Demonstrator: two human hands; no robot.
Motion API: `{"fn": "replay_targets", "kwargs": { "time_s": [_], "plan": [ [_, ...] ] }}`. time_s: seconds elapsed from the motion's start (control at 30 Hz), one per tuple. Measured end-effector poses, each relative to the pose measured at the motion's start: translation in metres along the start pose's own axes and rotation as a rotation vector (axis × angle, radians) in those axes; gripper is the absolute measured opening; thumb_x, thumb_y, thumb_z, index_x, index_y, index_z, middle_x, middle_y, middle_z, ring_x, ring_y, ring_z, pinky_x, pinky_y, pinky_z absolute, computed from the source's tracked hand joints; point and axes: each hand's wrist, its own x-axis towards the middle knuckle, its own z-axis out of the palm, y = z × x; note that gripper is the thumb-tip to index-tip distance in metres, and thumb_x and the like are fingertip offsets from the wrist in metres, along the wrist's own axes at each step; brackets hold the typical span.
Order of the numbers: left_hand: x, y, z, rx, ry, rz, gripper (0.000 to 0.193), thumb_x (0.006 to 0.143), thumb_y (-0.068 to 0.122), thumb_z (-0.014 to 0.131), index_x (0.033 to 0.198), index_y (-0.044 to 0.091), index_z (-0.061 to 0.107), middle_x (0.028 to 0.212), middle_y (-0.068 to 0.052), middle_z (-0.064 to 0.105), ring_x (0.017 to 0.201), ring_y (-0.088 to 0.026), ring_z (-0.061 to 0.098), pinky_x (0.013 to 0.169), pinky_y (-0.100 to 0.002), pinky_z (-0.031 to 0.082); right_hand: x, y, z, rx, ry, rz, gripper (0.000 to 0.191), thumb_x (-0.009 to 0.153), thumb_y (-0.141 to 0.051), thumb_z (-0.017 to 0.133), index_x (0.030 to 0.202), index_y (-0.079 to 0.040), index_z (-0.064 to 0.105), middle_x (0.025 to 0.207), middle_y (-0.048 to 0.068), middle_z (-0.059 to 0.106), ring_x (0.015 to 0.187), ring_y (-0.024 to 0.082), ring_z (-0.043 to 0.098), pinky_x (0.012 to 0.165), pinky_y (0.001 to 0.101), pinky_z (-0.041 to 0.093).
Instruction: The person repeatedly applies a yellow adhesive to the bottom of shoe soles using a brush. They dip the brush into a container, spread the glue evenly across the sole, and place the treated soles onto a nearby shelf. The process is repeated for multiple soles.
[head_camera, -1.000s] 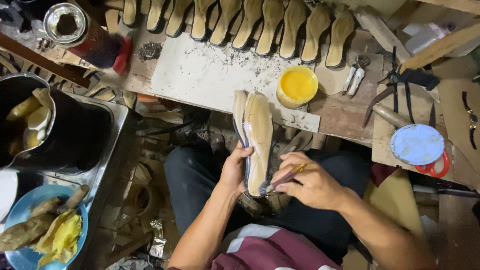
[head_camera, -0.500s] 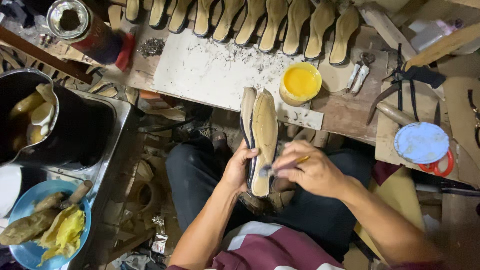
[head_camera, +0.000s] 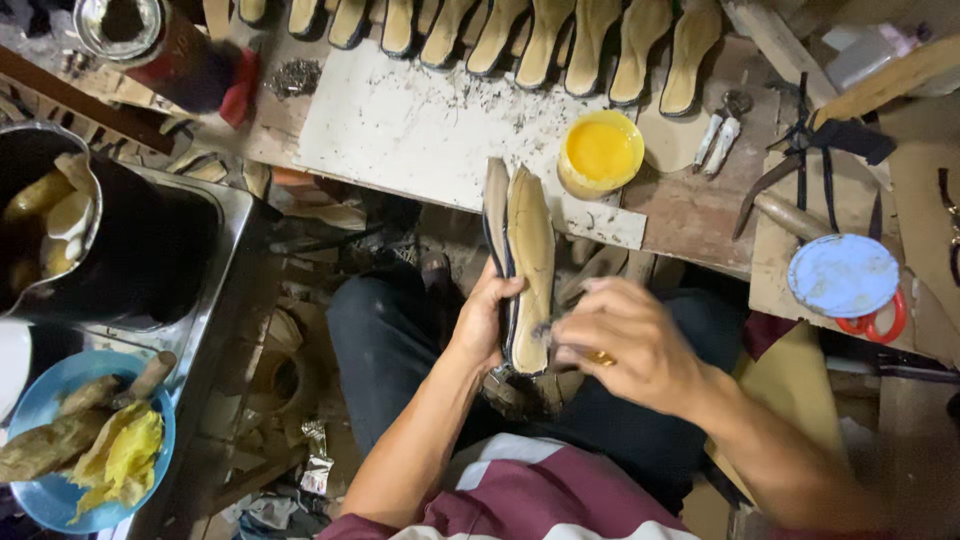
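1. The left hand (head_camera: 484, 318) is raised over the lap, fingers curled and closed in a grip, thumb on the near side.
2. The left forearm runs bare from the lower middle up to that wrist.
3. The right hand (head_camera: 628, 342) sits just beside the left, fingers bent inward and blurred.
4. The right forearm comes in bare from the lower right.

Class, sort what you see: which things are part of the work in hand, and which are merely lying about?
In use: sole, left hand, right hand, glue pot.
Lying about: row of soles, pincers, blue lid, blue bowl.
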Motion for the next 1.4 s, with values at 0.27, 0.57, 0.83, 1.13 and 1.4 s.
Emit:
{"fn": "replay_targets", "kwargs": {
  "time_s": [0.27, 0.57, 0.83, 1.13, 1.4],
  "plan": [
    [0.005, 0.007, 0.002, -0.036, 0.004, 0.001, 0.066, 0.086, 0.009, 0.052, 0.152, 0.011, 0.043, 0.136, -0.013, 0.058, 0.119, -0.026, 0.059, 0.103, -0.04, 0.049, -0.007, -0.007, 0.01, -0.02, -0.216, -0.049, 0.02, 0.078, -0.013, 0.081, 0.096, -0.012, 0.072, 0.094, -0.001, 0.075, 0.088, 0.018, 0.069, 0.1, 0.0501, 0.05],
    [0.01, 0.006, -0.001, -0.157, -0.071, 0.065, 0.063, 0.089, 0.015, 0.057, 0.15, 0.009, 0.044, 0.132, -0.014, 0.061, 0.114, -0.026, 0.063, 0.099, -0.041, 0.053, -0.007, -0.002, 0.001, -0.036, 0.076, 0.111, 0.027, 0.081, -0.013, 0.084, 0.104, -0.009, 0.071, 0.101, 0.002, 0.075, 0.096, 0.02, 0.07, 0.095, 0.0445, 0.054],
    [0.013, 0.007, -0.007, -0.154, -0.026, 0.074, 0.062, 0.089, 0.017, 0.059, 0.149, 0.01, 0.045, 0.127, -0.012, 0.063, 0.109, -0.025, 0.064, 0.095, -0.04, 0.054, -0.009, -0.014, -0.01, -0.054, 0.014, 0.044, 0.028, 0.078, -0.011, 0.084, 0.103, -0.009, 0.069, 0.101, 0.002, 0.076, 0.097, 0.022, 0.069, 0.096, 0.0476, 0.05],
    [-0.002, 0.005, -0.005, 0.07, -0.067, 0.036, 0.074, 0.083, 0.014, 0.057, 0.155, 0.007, 0.04, 0.14, -0.014, 0.059, 0.122, -0.026, 0.06, 0.104, -0.038, 0.049, -0.018, 0.005, -0.026, 0.094, 0.229, 0.377, 0.016, 0.09, -0.005, 0.075, 0.106, -0.005, 0.07, 0.101, 0.004, 0.074, 0.095, 0.018, 0.07, 0.083, 0.0331, 0.057],
    [-0.022, -0.014, -0.003, 0.223, -0.206, -0.087, 0.079, 0.078, 0.01, 0.057, 0.155, 0.003, 0.039, 0.146, -0.014, 0.056, 0.131, -0.025, 0.055, 0.111, -0.035, 0.043, 0.01, 0.028, -0.022, 0.005, 0.568, 0.367, 0.017, 0.102, -0.004, 0.071, 0.118, 0.001, 0.07, 0.11, 0.009, 0.071, 0.098, 0.014, 0.066, 0.088, 0.0288, 0.055]
  ]
}}
